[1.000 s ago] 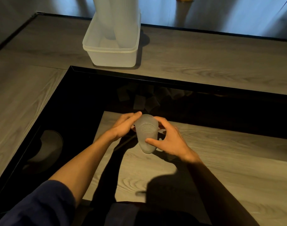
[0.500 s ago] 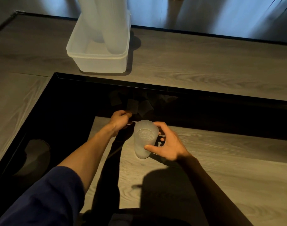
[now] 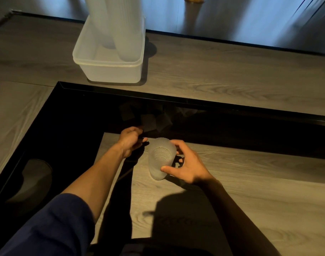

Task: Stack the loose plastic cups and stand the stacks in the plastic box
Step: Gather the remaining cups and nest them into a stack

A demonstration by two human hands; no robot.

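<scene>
- Nearest, a dark blue sleeve covers the left upper arm. Both forearms are bare above a pale wood-grain table.
- The right hand grasps a cup standing upright on the table, thumb on the near side and fingers round the far side.
- The cup is frosted, see-through plastic, tapered and covered in small raised dots (thin-looking, so a hard squeeze might buckle it or jam the next cup in crooked).
- Just left of the cup, the left hand reaches with curled fingers into a black sunken gap. I cannot tell whether it holds anything.
- In that gap lie loose cups, dim shapes in deep shadow. The darkness could cause a fumbled pick, or a cup left behind.
- Farthest, on a wood-grain counter, a milky rectangular box with rounded corners holds two tall stacks rising out of view. Being so tall, they could topple if the box is bumped.
</scene>
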